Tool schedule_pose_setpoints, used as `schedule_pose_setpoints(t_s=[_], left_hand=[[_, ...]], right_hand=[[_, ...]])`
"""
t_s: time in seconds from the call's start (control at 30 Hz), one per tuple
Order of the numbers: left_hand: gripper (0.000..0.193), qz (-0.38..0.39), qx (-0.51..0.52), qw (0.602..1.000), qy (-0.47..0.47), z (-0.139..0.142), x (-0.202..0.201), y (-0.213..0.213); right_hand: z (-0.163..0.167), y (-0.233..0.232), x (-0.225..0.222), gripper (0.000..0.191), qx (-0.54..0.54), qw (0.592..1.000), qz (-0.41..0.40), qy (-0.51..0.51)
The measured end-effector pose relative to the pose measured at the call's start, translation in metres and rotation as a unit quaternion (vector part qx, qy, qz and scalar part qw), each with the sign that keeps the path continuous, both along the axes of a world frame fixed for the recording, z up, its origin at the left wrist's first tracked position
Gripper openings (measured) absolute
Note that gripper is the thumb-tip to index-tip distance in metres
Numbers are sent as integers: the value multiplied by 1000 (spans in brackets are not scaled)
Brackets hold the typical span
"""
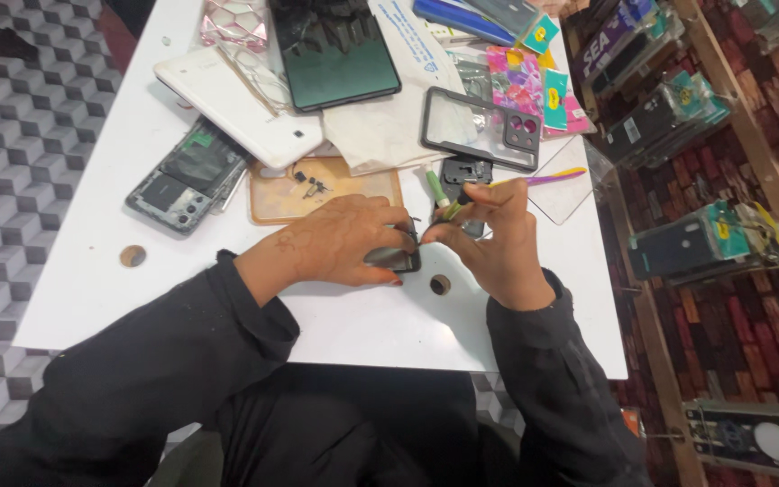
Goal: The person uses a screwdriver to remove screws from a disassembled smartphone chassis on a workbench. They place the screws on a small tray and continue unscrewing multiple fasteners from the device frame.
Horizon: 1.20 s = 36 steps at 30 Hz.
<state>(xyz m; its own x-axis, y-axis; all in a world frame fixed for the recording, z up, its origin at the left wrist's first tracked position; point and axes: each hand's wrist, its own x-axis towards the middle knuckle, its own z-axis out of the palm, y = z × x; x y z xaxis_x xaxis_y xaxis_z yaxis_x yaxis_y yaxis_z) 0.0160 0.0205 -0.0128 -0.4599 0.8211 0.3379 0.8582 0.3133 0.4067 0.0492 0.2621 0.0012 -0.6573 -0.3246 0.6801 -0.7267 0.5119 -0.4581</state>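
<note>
Here the left hand (344, 242) pins a phone (396, 259); the right hand (498, 236) pinches a screwdriver (440, 193).

Work area: white tabletop over patterned flooring, display rack at one side.

White tabletop (92, 280) has a round hole (440, 285) near its front edge. Grey-and-white cube-pattern floor tiles (11, 171) lie on one side. A wooden-framed rack (750, 135) of packaged phone cases (669, 113) stands opposite against a dark red patterned surface (750, 325). Lighting even, no hard shadows.

White tablet (236, 104), opened phone (188, 176), clear case (481, 129), packaged cases (669, 113) on shelves.
</note>
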Motion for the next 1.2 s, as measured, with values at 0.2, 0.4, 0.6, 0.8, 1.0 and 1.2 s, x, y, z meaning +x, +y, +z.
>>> schedule_pose_setpoints(t_s=[0.2, 0.4, 0.6, 0.8, 1.0, 1.2], left_hand=[[35, -29, 33, 999, -8, -1, -5, -2], [34, -28, 43, 998, -21, -4, -8, -3], [38, -10, 28, 999, -26, -10, -10, -3], [37, -19, 33, 999, -22, -10, -10, -6], [35, -22, 25, 999, -37, -6, -10, -8], [31, -34, 82, 992, -87, -3, -15, -13]], right_hand=[[-2, 0, 2, 47, -63, 986, 106, -110], [-4, 2, -4, 53, 22, 999, 35, -29], [-7, 1, -6, 63, 22, 999, -10, -32], [-5, -1, -7, 52, 50, 998, 35, 3], [-11, -3, -16, 71, 0, 996, -50, -70], [-27, -13, -20, 68, -38, 996, -22, 82]])
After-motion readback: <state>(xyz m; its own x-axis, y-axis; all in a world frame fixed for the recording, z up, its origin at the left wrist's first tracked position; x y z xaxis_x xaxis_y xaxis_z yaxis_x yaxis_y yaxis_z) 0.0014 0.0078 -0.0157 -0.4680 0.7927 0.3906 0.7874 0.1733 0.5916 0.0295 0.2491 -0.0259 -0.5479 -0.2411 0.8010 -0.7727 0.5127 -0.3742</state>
